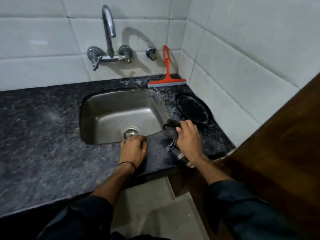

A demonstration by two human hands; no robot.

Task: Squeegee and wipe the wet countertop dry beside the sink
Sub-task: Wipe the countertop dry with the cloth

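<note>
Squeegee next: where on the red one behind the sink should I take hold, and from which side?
Probably take the red squeegee by its slim handle, coming from the front, over the sink. It leans upright against the tiles with its blade on the countertop, so they block the back. The left hand is free; the right hand holds the cloth.

Your right hand (pixel 187 137) covers most of the cloth (pixel 170 123); only a bunched dark end and a striped strip show. Left hand (pixel 134 148) fingertips curl out of sight at the sink (pixel 121 108) rim, so you can't tell if they hook it. Tabletop (pixel 43 135) runs off the left edge, blurred there. Wooden panel (pixel 277 153) hides its right end.
</note>
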